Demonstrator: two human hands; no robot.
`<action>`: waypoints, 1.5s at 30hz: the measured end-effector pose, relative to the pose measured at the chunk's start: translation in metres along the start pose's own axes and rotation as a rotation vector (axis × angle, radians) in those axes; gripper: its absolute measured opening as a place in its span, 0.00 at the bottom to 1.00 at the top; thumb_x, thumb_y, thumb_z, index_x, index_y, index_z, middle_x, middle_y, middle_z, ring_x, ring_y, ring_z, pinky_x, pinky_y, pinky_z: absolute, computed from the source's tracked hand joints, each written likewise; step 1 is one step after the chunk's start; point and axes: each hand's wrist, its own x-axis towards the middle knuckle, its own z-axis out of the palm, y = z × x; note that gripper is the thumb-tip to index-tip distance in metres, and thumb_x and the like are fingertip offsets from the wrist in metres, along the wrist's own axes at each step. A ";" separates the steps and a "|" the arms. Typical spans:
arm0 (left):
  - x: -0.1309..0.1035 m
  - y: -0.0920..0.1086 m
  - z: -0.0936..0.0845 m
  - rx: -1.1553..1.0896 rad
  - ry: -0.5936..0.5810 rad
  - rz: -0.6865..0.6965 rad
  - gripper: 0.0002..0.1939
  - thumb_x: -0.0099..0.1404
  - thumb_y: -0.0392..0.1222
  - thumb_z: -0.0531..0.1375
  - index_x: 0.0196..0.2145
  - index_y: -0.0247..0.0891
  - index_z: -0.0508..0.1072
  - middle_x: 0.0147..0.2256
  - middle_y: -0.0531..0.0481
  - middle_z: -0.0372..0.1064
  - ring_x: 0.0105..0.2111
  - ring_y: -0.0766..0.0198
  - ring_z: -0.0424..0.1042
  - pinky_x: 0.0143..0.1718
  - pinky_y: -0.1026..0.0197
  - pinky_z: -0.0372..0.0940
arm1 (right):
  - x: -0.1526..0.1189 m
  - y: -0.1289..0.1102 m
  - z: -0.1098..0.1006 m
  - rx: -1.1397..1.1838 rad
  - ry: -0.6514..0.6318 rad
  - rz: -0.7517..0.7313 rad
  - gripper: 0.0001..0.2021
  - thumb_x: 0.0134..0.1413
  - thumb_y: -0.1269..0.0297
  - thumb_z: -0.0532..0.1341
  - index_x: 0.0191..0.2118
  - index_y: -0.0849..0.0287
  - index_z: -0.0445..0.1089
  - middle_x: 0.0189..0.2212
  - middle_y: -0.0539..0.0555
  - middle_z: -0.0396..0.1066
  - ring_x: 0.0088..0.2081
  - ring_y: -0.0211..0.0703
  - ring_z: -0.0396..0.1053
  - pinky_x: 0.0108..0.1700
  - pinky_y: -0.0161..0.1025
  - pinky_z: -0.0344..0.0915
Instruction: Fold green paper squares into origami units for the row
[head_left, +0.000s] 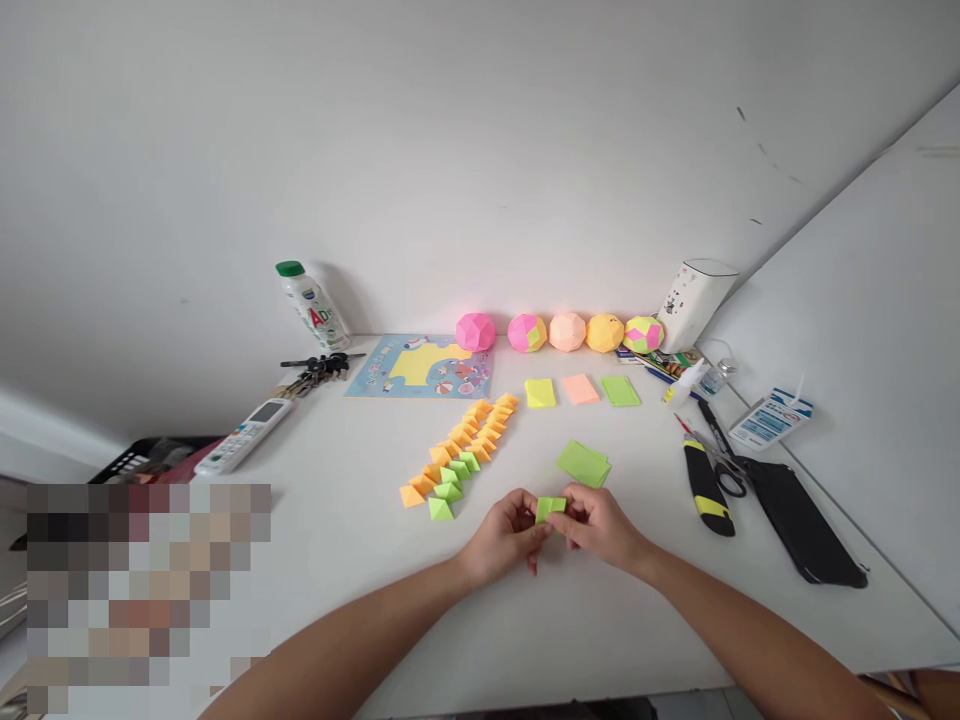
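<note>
A small folded green paper (550,508) is held between my left hand (506,538) and my right hand (604,525), pinched by the fingers of both. Just beyond my right hand lie loose green sheets (583,463). To the left of the hands, folded green pieces (448,489) stand on the white table, beside two rows of folded orange pieces (465,433). Farther back are a yellow pad (539,393), a peach pad (580,389) and a green pad (619,391).
Several faceted paper balls (568,332) line the wall. A bottle (313,307), keys (319,370) and a remote (246,437) are at left. At right lie a cutter (707,485), scissors (727,473), a black pouch (806,525) and a glue bottle (685,384).
</note>
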 end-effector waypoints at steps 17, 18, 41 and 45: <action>-0.002 -0.004 0.000 -0.040 0.025 0.047 0.20 0.51 0.47 0.65 0.25 0.38 0.54 0.25 0.58 0.63 0.15 0.72 0.67 0.13 0.68 0.61 | -0.002 0.000 0.003 0.101 -0.048 -0.008 0.07 0.51 0.69 0.56 0.32 0.56 0.54 0.22 0.44 0.59 0.18 0.31 0.60 0.19 0.30 0.58; -0.002 -0.004 0.000 -0.040 0.013 0.050 0.20 0.52 0.47 0.64 0.25 0.38 0.54 0.24 0.58 0.63 0.15 0.72 0.66 0.13 0.68 0.61 | -0.001 0.000 0.002 0.100 -0.057 -0.009 0.06 0.51 0.69 0.56 0.33 0.56 0.56 0.23 0.44 0.60 0.18 0.31 0.60 0.19 0.30 0.59; -0.010 0.000 -0.002 0.202 -0.050 0.278 0.17 0.62 0.45 0.56 0.49 0.43 0.66 0.40 0.47 0.58 0.28 0.68 0.64 0.26 0.63 0.64 | 0.005 0.004 -0.007 0.245 -0.169 -0.018 0.13 0.49 0.58 0.62 0.25 0.61 0.62 0.27 0.50 0.64 0.28 0.38 0.66 0.30 0.35 0.65; -0.007 0.001 -0.006 0.213 -0.033 0.340 0.16 0.61 0.43 0.58 0.48 0.43 0.69 0.39 0.46 0.61 0.39 0.60 0.64 0.39 0.58 0.63 | 0.007 0.005 -0.010 0.207 -0.115 -0.075 0.14 0.47 0.57 0.64 0.22 0.61 0.65 0.33 0.53 0.66 0.33 0.40 0.66 0.33 0.36 0.65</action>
